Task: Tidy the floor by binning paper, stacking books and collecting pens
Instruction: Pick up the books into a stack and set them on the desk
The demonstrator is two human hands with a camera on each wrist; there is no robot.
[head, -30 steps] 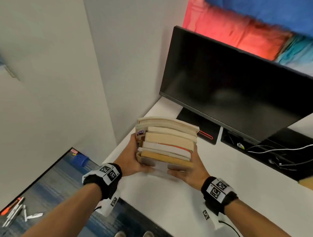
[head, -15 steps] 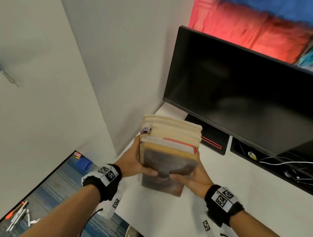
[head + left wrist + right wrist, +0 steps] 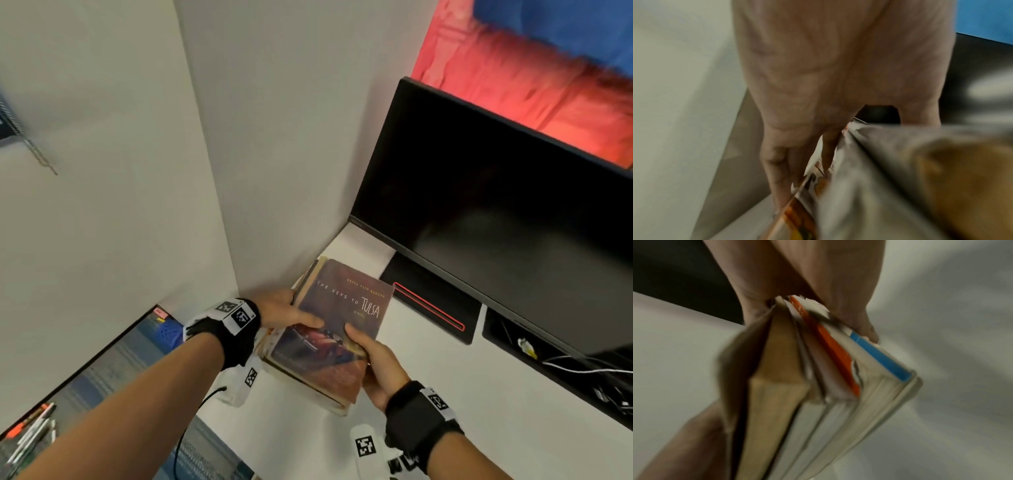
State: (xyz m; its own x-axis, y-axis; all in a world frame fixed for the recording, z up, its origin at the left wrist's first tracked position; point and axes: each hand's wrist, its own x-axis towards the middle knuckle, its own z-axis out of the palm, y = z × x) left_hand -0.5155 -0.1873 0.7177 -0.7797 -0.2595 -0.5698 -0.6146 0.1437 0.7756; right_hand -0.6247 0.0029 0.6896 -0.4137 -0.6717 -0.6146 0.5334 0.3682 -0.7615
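Observation:
A stack of several paperback books (image 3: 337, 329) lies cover-up in both my hands, low over the white desk (image 3: 479, 428) in the corner by the wall. The top cover is brown with pale lettering. My left hand (image 3: 291, 313) grips the stack's left side, thumb on the cover. My right hand (image 3: 373, 359) grips the near right corner, thumb on top and fingers underneath. The left wrist view shows fingers (image 3: 777, 170) along the books (image 3: 879, 186). In the right wrist view the stack's page edges (image 3: 818, 402) fan out. Whether the stack touches the desk is unclear.
A black monitor (image 3: 496, 222) on a red-striped base (image 3: 431, 308) stands right behind the books, with cables (image 3: 582, 370) to its right. White walls close the left side. On the carpet at lower left lie several pens (image 3: 30, 431) and a blue basket (image 3: 168, 330).
The stack has turned from page edges facing me to cover up, and has gone down and forward toward the desk corner by the wall. Both hands keep their grip.

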